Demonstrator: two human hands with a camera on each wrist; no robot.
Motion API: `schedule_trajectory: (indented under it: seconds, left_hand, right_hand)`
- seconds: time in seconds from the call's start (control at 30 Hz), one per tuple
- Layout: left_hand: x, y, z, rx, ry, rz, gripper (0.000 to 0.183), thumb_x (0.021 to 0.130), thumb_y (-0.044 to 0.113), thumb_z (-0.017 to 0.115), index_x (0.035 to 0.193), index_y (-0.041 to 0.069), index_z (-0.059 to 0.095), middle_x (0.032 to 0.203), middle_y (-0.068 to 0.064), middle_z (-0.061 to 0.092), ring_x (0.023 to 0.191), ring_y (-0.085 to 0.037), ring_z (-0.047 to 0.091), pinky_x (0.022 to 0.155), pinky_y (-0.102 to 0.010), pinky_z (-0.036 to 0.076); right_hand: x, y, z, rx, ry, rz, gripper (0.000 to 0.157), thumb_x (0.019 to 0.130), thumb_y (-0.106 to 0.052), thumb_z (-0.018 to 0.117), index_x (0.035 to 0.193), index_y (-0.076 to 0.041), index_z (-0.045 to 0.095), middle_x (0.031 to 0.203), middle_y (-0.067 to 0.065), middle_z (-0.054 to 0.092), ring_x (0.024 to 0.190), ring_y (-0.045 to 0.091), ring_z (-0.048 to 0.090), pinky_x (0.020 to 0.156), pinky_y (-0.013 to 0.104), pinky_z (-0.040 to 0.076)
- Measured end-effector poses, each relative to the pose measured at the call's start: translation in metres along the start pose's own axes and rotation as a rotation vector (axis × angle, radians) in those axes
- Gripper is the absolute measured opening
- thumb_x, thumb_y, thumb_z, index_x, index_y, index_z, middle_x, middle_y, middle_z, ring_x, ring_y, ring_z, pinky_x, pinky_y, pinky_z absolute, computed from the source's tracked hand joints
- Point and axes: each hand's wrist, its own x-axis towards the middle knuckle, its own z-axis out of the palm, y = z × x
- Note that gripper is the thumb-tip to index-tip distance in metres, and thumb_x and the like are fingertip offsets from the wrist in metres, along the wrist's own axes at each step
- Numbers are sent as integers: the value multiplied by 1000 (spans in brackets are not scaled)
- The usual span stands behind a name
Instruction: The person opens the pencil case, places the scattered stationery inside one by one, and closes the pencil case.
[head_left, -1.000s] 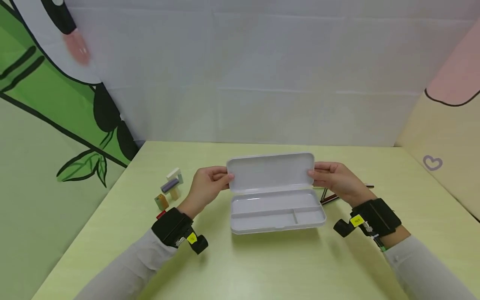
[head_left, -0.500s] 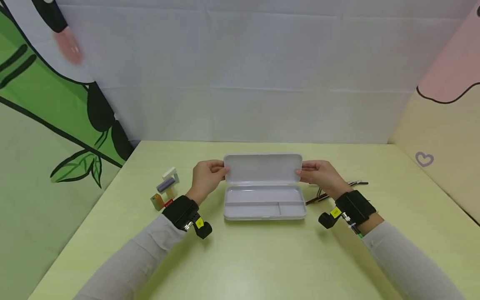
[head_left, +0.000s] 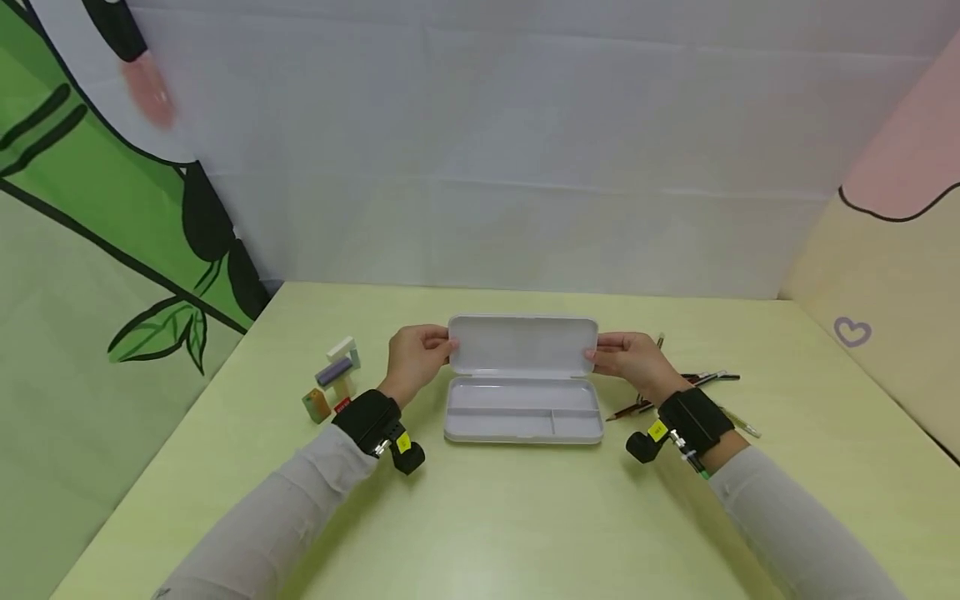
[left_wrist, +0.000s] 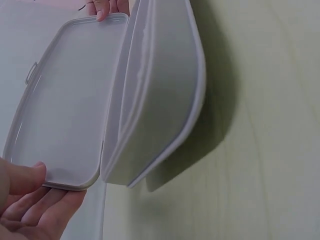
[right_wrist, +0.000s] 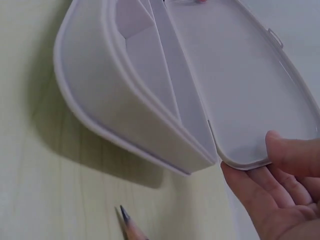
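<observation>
A white plastic pencil case [head_left: 517, 425] stands with its lid [head_left: 522, 346] raised, its divided compartments showing and nothing in them. My left hand [head_left: 416, 358] pinches the lid's left edge, thumb on the inner face and fingers behind. At the opposite edge my right hand [head_left: 633, 360] pinches the lid the same way. In the left wrist view the left thumb [left_wrist: 27, 177] lies over the lid's corner. The right wrist view shows the right fingers under the lid's rim, and a pencil tip [right_wrist: 125, 215] on the table below the case.
Several pencils and pens [head_left: 705, 379] lie scattered behind and beside the right wrist. Small coloured blocks, among them a purple cylinder [head_left: 334, 372] and an orange-green block [head_left: 317, 406], sit on the table [head_left: 480, 533] left of the left hand. A white wall [head_left: 495, 167] rises behind.
Both hands have brought the opened pencil case slightly left and lower toward the table, and it now appears level rather than tilted. More of the pencils shows around the right wrist.
</observation>
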Motion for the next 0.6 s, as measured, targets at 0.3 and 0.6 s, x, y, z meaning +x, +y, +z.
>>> schedule_trajectory:
  seconds: [0.3,0.6]
  left_hand:
    - [1,-2,1,35,4,-11,23,81,10,67,100,-2,66,93,-19,68,74,-19,66,67,-29,56]
    - [2,-2,1,33,-2,-27,23,81,10,67,101,-2,65,94,-19,68,74,-19,65,67,-29,56]
  right_hand:
    - [5,5,5,16,48,37,45,87,-11,59,126,8,46,126,24,51,101,21,59,91,32,48]
    - [7,5,7,33,46,64,46,88,-9,58,128,8,43,130,27,46,106,24,56,93,34,46]
